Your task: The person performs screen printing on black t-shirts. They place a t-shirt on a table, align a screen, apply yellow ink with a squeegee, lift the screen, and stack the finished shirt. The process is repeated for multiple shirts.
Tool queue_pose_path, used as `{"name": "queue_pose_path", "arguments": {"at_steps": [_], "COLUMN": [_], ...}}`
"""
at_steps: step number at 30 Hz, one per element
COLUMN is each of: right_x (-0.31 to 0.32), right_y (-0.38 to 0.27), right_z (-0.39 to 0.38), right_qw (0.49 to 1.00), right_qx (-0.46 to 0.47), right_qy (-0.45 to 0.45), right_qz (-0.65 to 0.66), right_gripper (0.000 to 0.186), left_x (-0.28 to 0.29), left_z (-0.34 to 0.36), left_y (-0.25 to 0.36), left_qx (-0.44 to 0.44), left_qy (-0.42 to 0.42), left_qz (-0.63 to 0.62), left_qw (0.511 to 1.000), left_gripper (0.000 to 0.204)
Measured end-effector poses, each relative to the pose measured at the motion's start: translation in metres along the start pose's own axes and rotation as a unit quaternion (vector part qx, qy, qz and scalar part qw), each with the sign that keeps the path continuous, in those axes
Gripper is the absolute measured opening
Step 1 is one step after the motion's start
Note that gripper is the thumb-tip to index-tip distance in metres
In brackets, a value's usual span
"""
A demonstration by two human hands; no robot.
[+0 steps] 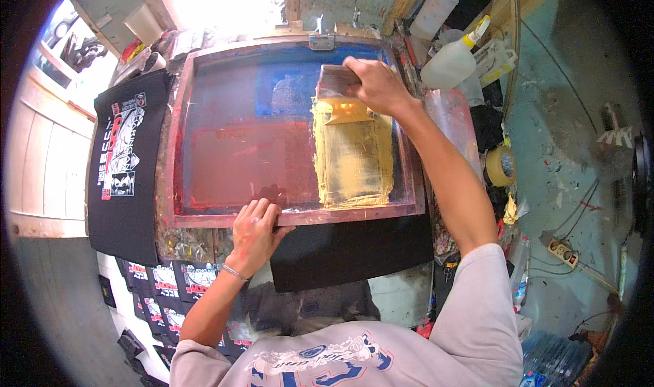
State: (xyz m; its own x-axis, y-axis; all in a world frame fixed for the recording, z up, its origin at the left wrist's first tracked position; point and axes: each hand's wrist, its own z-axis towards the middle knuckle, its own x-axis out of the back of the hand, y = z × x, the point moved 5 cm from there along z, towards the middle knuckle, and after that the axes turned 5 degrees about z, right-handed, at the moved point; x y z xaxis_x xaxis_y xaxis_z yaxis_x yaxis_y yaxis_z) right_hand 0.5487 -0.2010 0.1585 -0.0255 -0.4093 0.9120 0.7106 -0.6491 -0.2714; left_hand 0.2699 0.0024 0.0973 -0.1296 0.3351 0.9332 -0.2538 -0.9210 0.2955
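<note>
Yellow paint (pixel 354 172) coats the right side of the screen (pixel 248 169); at its far end, the closed right hand (pixel 373 84) grips a brown scraper (pixel 334 82), arm (pixel 453 165) stretched forward. Half-open, the left hand (pixel 255 231) rests across the near edge of the frame (pixel 204 219).

Right hand (pixel 378 85) grips squeegee (pixel 333 80); left hand (pixel 254 230) touches frame (pixel 204 220).

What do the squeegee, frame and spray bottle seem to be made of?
Squeegee: perhaps wood, judging by its brown, streaked surface; finish unclear.
Frame: wood or metal, unclear under red staining; fairly dull.
Spray bottle: likely plastic, smooth, with a translucent whitish body.
</note>
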Motion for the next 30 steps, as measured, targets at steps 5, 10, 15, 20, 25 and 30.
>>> {"name": "queue_pose_path", "arguments": {"at_steps": [5,10,15,20,25,30], "right_x": [-0.022,-0.018,-0.016,-0.015,-0.011,-0.004], "right_y": [0.026,0.019,-0.013,-0.077,-0.107,-0.057], "right_z": [0.036,0.039,-0.005,-0.089,-0.138,-0.081], "right_qw": [0.993,0.989,0.985,0.995,0.998,1.000], "right_qx": [-0.065,-0.089,-0.093,-0.002,0.006,0.005], "right_qy": [-0.085,-0.114,-0.149,-0.092,-0.041,-0.007], "right_qz": [-0.053,-0.028,-0.010,0.050,0.038,0.012], "right_gripper": [0.045,0.041,0.031,0.025,0.030,0.037], "left_x": [-0.003,-0.004,-0.004,-0.003,-0.005,-0.006], "left_z": [0.001,-0.001,0.000,-0.002,-0.002,-0.004], "left_y": [-0.003,-0.004,-0.004,-0.003,-0.003,-0.009], "left_qx": [-0.005,-0.001,-0.005,-0.002,-0.003,-0.004], "left_qy": [0.013,0.011,0.009,0.001,0.012,0.017], "left_qz": [-0.007,-0.017,-0.021,-0.012,-0.021,-0.018], "left_qw": [1.000,1.000,1.000,1.000,1.000,1.000], "left_gripper": [0.040,0.039,0.039,0.040,0.040,0.041]}}
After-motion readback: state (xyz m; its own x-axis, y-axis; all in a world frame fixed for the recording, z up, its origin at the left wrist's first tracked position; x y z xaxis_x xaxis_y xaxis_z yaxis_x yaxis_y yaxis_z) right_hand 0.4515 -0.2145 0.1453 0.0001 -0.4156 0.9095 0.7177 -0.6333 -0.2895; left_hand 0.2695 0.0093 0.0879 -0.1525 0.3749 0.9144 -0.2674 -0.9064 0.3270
